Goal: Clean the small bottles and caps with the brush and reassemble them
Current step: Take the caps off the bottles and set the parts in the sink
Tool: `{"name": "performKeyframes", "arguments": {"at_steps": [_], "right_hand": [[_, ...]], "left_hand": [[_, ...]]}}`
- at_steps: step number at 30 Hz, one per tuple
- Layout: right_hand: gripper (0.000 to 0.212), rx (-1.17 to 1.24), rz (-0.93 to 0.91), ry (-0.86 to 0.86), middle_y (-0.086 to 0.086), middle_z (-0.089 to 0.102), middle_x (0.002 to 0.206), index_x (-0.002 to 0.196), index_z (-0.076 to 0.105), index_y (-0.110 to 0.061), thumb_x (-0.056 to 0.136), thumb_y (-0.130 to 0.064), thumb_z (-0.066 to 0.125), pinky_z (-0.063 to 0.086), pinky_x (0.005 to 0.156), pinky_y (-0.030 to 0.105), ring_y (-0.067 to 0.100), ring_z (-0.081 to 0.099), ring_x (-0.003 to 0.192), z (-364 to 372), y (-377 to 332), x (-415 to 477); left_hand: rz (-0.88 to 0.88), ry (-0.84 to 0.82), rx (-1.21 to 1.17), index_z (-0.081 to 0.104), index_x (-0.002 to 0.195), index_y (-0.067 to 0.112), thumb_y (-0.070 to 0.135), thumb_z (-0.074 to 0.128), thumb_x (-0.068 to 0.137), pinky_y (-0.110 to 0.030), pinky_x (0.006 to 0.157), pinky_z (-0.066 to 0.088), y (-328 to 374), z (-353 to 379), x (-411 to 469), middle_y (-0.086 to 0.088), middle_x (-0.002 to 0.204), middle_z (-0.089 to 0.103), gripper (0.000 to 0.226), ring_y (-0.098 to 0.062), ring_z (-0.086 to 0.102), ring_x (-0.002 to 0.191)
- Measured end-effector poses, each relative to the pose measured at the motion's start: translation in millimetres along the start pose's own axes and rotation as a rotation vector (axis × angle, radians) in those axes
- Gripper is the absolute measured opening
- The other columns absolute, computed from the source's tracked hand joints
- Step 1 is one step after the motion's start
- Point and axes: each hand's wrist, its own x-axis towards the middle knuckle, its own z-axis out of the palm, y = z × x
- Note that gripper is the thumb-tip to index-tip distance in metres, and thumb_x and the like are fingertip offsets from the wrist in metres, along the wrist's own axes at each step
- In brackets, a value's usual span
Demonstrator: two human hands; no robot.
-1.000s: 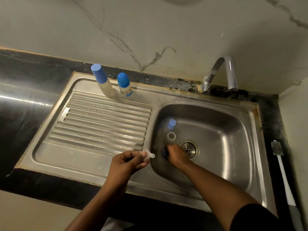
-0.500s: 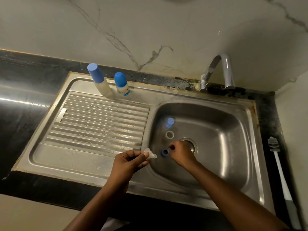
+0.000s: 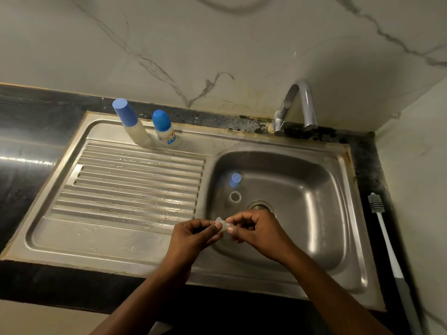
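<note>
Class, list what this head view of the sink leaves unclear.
1. Head view, clear piece: mostly covered by the left hand and right hand pinching it.
2. Head view, brush: handle end cut by the bottom edge.
3. Head view, short bottle label: too small to read.

Behind the steel-grey drain (image 3: 261,205) stands a light blue cap (image 3: 235,180), with a clear whitish ring (image 3: 235,197) between them. Just left of the drain, the dropper tip (image 3: 221,225) is translucent. Farther left, the drainboard (image 3: 135,184) is ribbed, and the tall bottle (image 3: 139,132) and short bottle (image 3: 168,136) are whitish with blue caps. Right of the drain, the brush (image 3: 387,233) is white with a grey handle.
</note>
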Motion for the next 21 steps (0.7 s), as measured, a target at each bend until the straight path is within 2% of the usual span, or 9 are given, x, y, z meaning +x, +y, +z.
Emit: {"name": "performKeyframes", "arguments": {"at_steps": [6, 10, 14, 17, 19, 21], "right_hand": [[0.012, -0.238, 0.095, 0.028, 0.001, 0.077, 0.081, 0.098, 0.079, -0.019, 0.087, -0.020, 0.082, 0.065, 0.075, 0.036, 0.015, 0.076, 0.073, -11, 32, 21], [0.000, -0.539, 0.181, -0.077, -0.003, 0.074, 0.073, 0.086, 0.077, -0.021, 0.086, -0.021, 0.077, 0.064, 0.073, 0.034, 0.009, 0.073, 0.068, -1, 71, 44], [0.009, -0.762, 0.234, -0.116, 0.004, 0.070, 0.071, 0.071, 0.071, -0.014, 0.078, -0.018, 0.075, 0.053, 0.061, 0.030, 0.019, 0.070, 0.070, 19, 108, 67], [0.016, -0.808, 0.272, -0.105, 0.006, 0.067, 0.074, 0.066, 0.061, -0.015, 0.078, -0.014, 0.071, 0.050, 0.061, 0.030, 0.023, 0.069, 0.073, 28, 130, 78], [0.017, -0.810, 0.279, -0.095, 0.008, 0.067, 0.077, 0.067, 0.057, -0.016, 0.079, -0.013, 0.069, 0.049, 0.062, 0.031, 0.026, 0.069, 0.076, 32, 139, 82], [0.004, -0.819, 0.280, -0.085, 0.009, 0.071, 0.087, 0.082, 0.068, -0.012, 0.081, -0.015, 0.070, 0.055, 0.069, 0.034, 0.027, 0.070, 0.082, 35, 142, 84]], "left_hand": [[-0.004, 0.103, 0.027, 0.080, 0.101, -0.001, 0.013, 0.079, 0.091, -0.042, 0.092, 0.063, -6, -12, 1, -0.028, 0.098, 0.076, 0.017, -0.035, 0.076, 0.094], [-0.008, 0.138, 0.042, 0.079, 0.102, 0.001, 0.013, 0.077, 0.093, -0.045, 0.089, 0.063, -6, -22, -2, -0.027, 0.098, 0.076, 0.015, -0.034, 0.076, 0.092], [-0.015, 0.158, 0.039, 0.077, 0.104, -0.001, 0.014, 0.075, 0.095, -0.046, 0.090, 0.062, -5, -29, -6, -0.023, 0.101, 0.078, 0.018, -0.037, 0.076, 0.097], [-0.026, 0.182, 0.027, 0.077, 0.105, -0.002, 0.014, 0.075, 0.095, -0.050, 0.094, 0.060, -4, -33, -9, -0.022, 0.103, 0.078, 0.018, -0.043, 0.075, 0.102], [-0.023, 0.193, 0.031, 0.077, 0.104, -0.002, 0.013, 0.074, 0.095, -0.051, 0.095, 0.059, -2, -35, -12, -0.022, 0.104, 0.078, 0.017, -0.044, 0.073, 0.104], [-0.019, 0.194, 0.040, 0.077, 0.104, -0.001, 0.014, 0.074, 0.096, -0.050, 0.094, 0.060, -1, -37, -14, -0.020, 0.103, 0.079, 0.017, -0.044, 0.073, 0.104]]}}
